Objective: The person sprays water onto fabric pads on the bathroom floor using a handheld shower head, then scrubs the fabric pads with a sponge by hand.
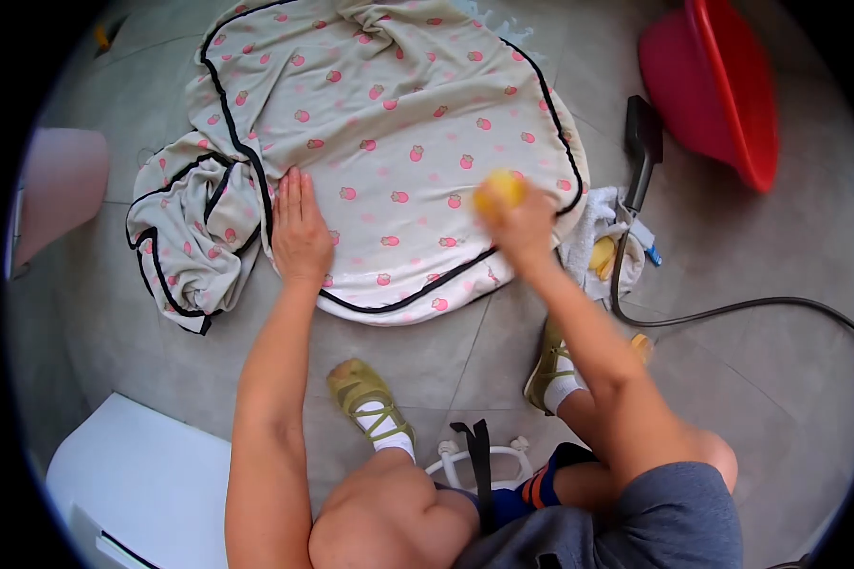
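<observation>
A cream fabric cover point(399, 123) with pink fruit prints and black piping is spread on the grey floor in front of me. My left hand point(303, 232) lies flat on its left part, fingers stretched out and together, pressing near the black piping. My right hand point(524, 226) is at the cover's right side, its fingers round a yellow block point(500, 192). Motion blurs this hand and the block, so I cannot tell whether it is a sponge or a brush. A bunched-up part of the fabric point(204, 237) lies to the left.
At the upper right a red basin point(697, 95) stands tilted. Below it lie a black shower head point(643, 137) with a grey hose point(731, 308), and a white cloth point(593, 223) with yellow pieces. A pink bin point(66, 190) and white panel point(152, 474) are left.
</observation>
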### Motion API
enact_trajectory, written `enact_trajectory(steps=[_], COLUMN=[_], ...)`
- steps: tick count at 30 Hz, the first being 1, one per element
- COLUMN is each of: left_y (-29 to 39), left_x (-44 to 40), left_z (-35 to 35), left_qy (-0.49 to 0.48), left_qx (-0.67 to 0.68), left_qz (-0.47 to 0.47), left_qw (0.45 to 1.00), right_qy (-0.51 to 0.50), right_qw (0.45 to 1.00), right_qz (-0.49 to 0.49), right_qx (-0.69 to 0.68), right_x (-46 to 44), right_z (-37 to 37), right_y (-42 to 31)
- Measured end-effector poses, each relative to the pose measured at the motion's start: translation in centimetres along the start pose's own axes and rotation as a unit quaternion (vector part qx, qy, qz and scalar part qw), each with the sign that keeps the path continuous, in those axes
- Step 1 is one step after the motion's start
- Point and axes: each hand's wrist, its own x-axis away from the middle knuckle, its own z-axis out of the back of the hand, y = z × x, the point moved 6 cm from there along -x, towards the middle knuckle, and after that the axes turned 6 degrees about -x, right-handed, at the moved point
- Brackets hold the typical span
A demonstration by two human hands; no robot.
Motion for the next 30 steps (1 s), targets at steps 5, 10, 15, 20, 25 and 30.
enact_trajectory(steps=[5, 10, 15, 20, 25, 30], left_y=[-0.1, -0.2, -0.5, -0.7, -0.5, -0.5], left_x=[0.1, 0.2, 0.5, 0.6, 0.1, 0.3], left_z=[-0.3, -0.3, -0.8, -0.5, 0.6, 0.5], left_qy=[-0.005, -0.014, -0.005, 0.013, 0.031, 0.015], left_qx=[-0.004, 0.008, 0.003, 0.050, 0.069, 0.063], left_qz=[0.005, 0.009, -0.012, 0.006, 0.006, 0.015], left_qw=[1.000, 1.000, 1.000, 0.999, 0.997, 0.998], right_qy=[0.159, 0.025, -0.028, 0.029, 0.133, 0.067], right_qw=[0.954, 0.989, 0.947, 0.992, 0.963, 0.997], right_qz=[-0.197, 0.088, 0.261, 0.112, -0.173, 0.002], right_qx=[0.158, -0.117, -0.184, 0.058, 0.156, 0.034], right_x=[-1.6, 4.0, 4.5, -1.4, -5.6, -3.5], right_z=[0.3, -6.1, -5.7, -2.7, 0.0, -5.1], right_y=[3.6, -14.8, -14.7, -2.7, 5.2, -6.0])
